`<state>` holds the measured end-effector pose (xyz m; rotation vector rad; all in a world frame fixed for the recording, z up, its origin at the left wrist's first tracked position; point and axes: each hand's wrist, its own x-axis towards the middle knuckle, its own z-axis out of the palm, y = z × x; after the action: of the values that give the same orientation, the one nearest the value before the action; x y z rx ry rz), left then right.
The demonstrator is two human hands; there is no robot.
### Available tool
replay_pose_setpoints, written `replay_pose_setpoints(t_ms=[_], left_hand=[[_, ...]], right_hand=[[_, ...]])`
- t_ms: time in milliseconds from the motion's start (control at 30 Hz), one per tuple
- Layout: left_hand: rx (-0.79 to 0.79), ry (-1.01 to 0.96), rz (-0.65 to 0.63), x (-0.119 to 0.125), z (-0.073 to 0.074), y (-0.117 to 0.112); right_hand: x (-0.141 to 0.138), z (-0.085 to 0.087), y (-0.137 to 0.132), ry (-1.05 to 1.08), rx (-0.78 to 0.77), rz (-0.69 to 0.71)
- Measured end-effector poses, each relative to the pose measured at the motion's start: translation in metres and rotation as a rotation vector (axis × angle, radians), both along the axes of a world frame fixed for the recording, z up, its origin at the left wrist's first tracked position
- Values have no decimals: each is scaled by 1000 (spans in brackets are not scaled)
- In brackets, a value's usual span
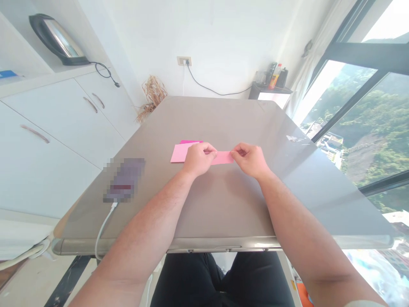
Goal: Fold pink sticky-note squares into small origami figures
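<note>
A narrow strip of pink paper (223, 157) stretches between my two hands over the middle of the table. My left hand (200, 160) pinches its left end, and my right hand (251, 160) pinches the right end. Fingers of both hands are closed on the paper. Just left of my left hand lies a light pink sheet (180, 152), partly covered by that hand. A darker pink sheet (191, 141) shows along its far edge.
A grey table (220, 204) spreads under my arms. At the left lies a blurred-out phone (124, 179) with a white cable (104, 221) running over the front edge. Behind stand dried stalks (153, 94) and a small cabinet (270, 94) with bottles. Windows line the right.
</note>
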<state>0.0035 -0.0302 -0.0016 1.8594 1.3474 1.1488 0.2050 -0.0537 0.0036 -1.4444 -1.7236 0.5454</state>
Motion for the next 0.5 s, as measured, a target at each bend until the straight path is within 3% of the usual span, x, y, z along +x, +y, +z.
replay_pose_setpoints(t_ms=[200,500], left_hand=[[-179,-125,-61,-2,-1,2],[-303,-140,-143,-17,-1,12]], right_hand=[[-5,4,-1,189,-175,73],[0,3,1,235,-239,32]])
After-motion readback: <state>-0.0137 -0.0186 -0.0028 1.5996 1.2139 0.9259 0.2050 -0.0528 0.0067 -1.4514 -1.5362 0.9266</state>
